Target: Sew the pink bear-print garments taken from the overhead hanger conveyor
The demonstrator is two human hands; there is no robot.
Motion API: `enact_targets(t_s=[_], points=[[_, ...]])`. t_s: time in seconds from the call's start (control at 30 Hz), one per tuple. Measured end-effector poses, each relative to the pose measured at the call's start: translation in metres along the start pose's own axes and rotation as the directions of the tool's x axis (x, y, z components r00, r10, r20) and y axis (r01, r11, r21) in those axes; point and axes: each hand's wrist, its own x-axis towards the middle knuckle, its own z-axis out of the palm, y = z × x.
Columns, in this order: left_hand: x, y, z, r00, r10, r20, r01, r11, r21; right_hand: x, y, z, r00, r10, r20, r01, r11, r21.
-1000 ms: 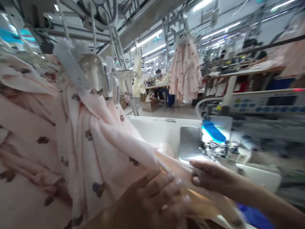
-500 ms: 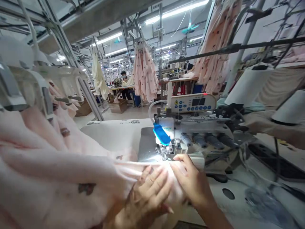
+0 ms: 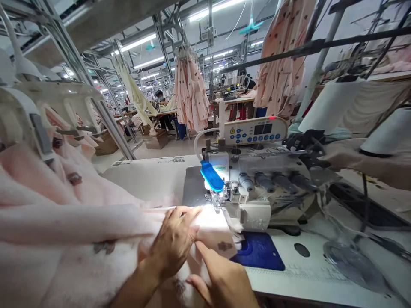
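Note:
Pale pink fabric with dark printed motifs spreads across the left side and runs under the presser foot of an overlock sewing machine. My left hand grips the fabric near its upper edge, just left of the lit foot, fingertips pointing toward it. Lower and to the right, my right hand holds a fold of the same fabric between thumb and index finger, close to the left hand's thumb. A strip of fabric edge bunches just right of the foot. Blue lamp housing hangs above the needle area.
A dark blue pad lies on the white table right of the fabric. White thread cones stand at right, behind a control panel. Clamp hangers hold fabric at left. Pink garments hang beyond; a person sits further back.
My right hand has moved from beside the presser foot down and left, uncovering the blue pad. My left hand has shifted left and up along the fabric edge. The view has shifted slightly.

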Motion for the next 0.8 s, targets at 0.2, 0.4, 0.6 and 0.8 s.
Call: enact_targets(t_s=[0.2, 0.4, 0.6, 0.8], points=[[-0.019, 0.016, -0.015, 0.989, 0.138, -0.044, -0.138, 0.990, 0.009, 0.005, -0.009, -0.010, 0.988, 0.134, 0.077, -0.152, 0.932, 0.328], [-0.023, 0.041, -0.003, 0.966, 0.087, -0.245, -0.066, 0.994, 0.092, 0.011, -0.009, -0.047, 0.941, 0.325, 0.100, -0.265, 0.519, 0.812], [0.001, 0.045, -0.001, 0.969, 0.004, -0.249, 0.032, 0.990, 0.141, 0.011, 0.002, -0.042, 0.844, 0.478, 0.241, -0.451, 0.391, 0.803], [0.032, 0.025, 0.009, 0.984, -0.160, -0.072, 0.173, 0.950, 0.258, 0.027, 0.019, -0.033, 0.813, 0.582, 0.025, -0.485, 0.653, 0.582]])
